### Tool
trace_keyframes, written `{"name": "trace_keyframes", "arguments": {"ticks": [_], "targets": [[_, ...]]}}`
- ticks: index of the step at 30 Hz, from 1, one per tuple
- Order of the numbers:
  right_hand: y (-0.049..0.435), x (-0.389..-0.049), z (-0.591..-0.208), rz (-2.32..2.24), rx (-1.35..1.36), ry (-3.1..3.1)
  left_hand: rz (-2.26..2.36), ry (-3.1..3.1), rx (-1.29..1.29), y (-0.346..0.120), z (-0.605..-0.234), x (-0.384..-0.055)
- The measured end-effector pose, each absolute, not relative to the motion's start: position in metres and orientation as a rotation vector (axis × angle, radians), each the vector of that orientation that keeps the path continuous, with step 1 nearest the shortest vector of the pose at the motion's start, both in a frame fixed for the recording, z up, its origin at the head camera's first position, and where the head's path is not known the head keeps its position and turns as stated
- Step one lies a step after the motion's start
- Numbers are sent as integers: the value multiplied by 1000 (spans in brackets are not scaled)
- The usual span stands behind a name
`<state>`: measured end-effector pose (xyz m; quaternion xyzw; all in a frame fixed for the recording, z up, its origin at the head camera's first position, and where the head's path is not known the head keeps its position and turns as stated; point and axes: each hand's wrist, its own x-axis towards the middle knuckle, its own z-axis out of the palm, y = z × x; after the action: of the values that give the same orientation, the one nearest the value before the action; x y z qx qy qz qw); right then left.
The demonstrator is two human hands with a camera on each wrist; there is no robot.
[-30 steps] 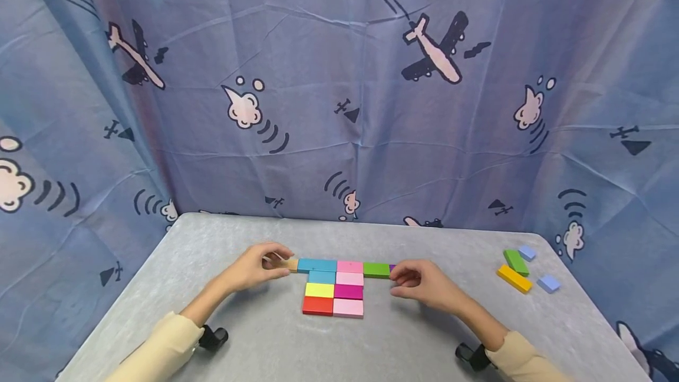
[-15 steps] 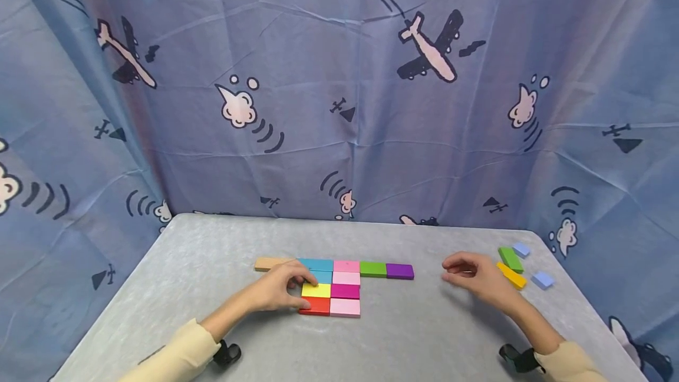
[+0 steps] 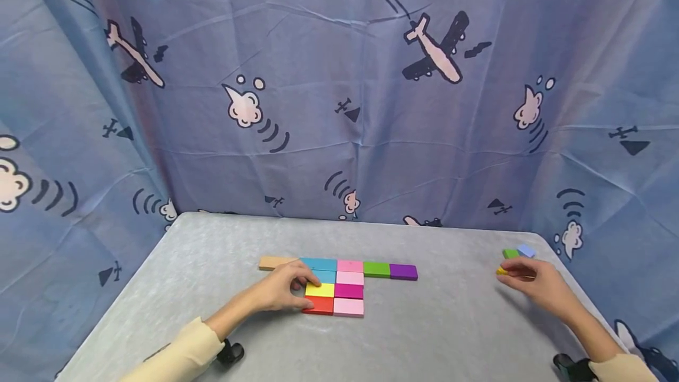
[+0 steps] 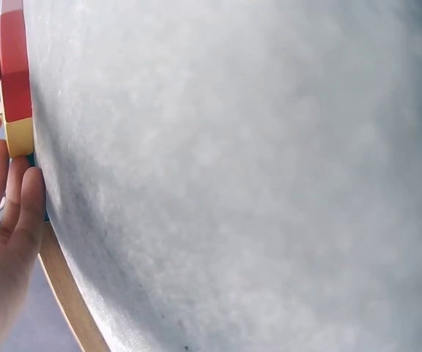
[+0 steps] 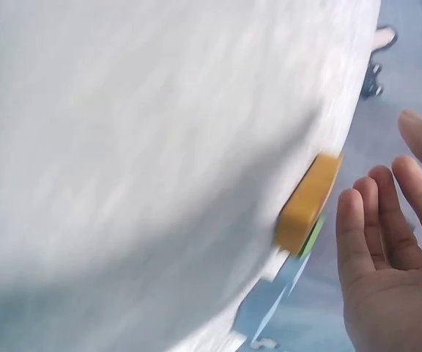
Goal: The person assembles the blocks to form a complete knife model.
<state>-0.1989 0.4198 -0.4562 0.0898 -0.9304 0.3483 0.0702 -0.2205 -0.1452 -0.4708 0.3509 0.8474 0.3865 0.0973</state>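
Flat coloured blocks lie together mid-table, with a top row running from a tan block to a purple block. My left hand rests at the left side of the lower rows, fingertips at the yellow block and thumb by the red block. On the right, my right hand reaches over a yellow-orange block, mostly hidden beneath it in the head view. The right wrist view shows those fingers spread and loosely bent beside the yellow-orange block.
A green block and a light blue block lie behind my right hand. Another light blue block is hidden by that hand in the head view. A patterned curtain hangs behind the grey table.
My left hand has come from the tan block down to the yellow and red blocks. My right hand has left the purple block and moved right, to the yellow-orange block.
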Motion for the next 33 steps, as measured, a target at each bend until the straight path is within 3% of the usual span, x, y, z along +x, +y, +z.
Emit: {"name": "trace_keyframes", "arguments": {"ticks": [7, 21, 33], "targets": [[442, -199, -455, 940, 132, -2881, 1128, 2536, 1032, -146, -473, -220], [449, -203, -466, 898, 105, -2893, 1127, 2556, 1075, -144, -475, -220], [431, -202, -465, 967, 183, -2835, 1116, 2566, 1059, -144, -475, -220]]}}
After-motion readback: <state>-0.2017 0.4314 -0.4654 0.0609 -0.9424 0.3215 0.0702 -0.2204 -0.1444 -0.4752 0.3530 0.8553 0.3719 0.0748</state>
